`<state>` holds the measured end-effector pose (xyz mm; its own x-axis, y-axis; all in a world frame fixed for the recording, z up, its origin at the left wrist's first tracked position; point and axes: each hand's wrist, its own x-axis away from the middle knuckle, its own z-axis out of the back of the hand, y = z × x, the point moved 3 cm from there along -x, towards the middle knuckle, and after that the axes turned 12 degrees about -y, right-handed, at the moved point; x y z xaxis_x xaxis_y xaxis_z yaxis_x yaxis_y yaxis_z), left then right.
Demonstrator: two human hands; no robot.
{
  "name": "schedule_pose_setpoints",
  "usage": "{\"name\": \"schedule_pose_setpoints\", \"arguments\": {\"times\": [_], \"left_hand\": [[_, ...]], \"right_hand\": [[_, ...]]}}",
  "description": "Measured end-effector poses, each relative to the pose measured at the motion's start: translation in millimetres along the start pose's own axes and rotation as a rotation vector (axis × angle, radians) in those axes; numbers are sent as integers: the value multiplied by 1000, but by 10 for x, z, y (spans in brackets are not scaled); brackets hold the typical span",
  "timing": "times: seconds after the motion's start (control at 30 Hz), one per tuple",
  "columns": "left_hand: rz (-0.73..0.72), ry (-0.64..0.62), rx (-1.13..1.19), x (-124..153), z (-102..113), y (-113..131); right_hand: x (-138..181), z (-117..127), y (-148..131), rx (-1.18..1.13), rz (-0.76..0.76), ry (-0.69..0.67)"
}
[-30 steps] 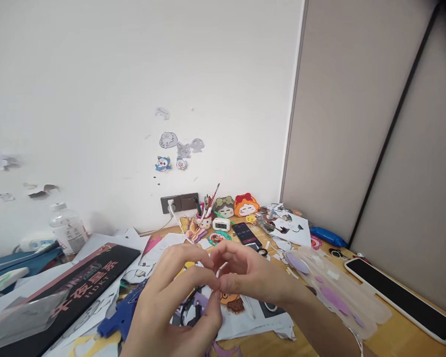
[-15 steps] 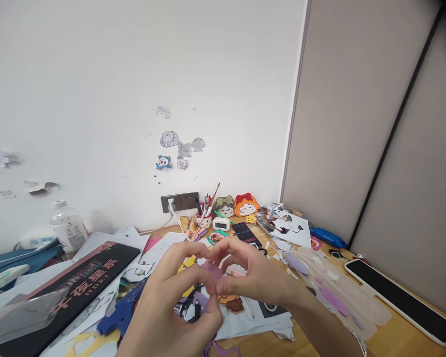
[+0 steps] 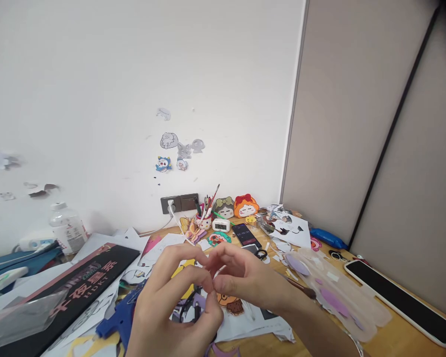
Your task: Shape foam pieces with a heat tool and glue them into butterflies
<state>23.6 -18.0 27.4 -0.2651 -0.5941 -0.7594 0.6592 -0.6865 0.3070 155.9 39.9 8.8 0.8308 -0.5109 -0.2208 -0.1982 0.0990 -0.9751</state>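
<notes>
Above the middle of the desk, my left hand (image 3: 178, 297) and my right hand (image 3: 245, 277) meet at the fingertips. Both are closed in a pinch, thumbs against curled fingers. A small, flat purple piece showed between them half a second ago; at this moment fingers hide it or it is edge-on. Under the hands lie a brown-and-orange cartoon cutout (image 3: 232, 303), a yellow cutout (image 3: 184, 271) and purple scraps (image 3: 223, 351) on white paper. A blue glue-gun-shaped tool (image 3: 115, 320) lies beside my left wrist.
A clear palette (image 3: 360, 317) with purple paint and a dark brush (image 3: 301, 286) lie at right, near a white-edged phone (image 3: 401, 300). Behind stand a pen cup (image 3: 204, 220), small clock (image 3: 221, 226) and phone timer (image 3: 247, 235). A black folder (image 3: 85, 287) and bottle (image 3: 69, 228) are left.
The purple piece between my fingertips has gone from sight. My right hand has shifted slightly left, and the brush beside my right forearm has come into view.
</notes>
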Motion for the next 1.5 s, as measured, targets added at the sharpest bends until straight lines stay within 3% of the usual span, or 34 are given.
{"name": "schedule_pose_setpoints", "arguments": {"times": [0.2, 0.37, 0.47, 0.77, 1.07, 1.27, 1.5], "left_hand": [[3, -64, -8, -33, 28, -25], [74, -157, 0, -18, -19, -70], [82, -138, 2, -15, -47, -76], [22, 27, 45, 4, -28, 5], [60, -38, 34, 15, 26, -54], [26, -59, 47, -19, -6, -22], [23, -112, 1, -37, 11, -23]], "right_hand": [[14, 24, -38, 39, -47, 30], [43, 56, -85, 229, -89, 80], [69, 61, -115, 316, -93, 130], [33, -4, 35, 18, -79, 45], [50, -26, -59, -103, -87, 29], [29, 12, -34, -13, -58, -7], [68, 16, -164, 345, -146, 116]]}}
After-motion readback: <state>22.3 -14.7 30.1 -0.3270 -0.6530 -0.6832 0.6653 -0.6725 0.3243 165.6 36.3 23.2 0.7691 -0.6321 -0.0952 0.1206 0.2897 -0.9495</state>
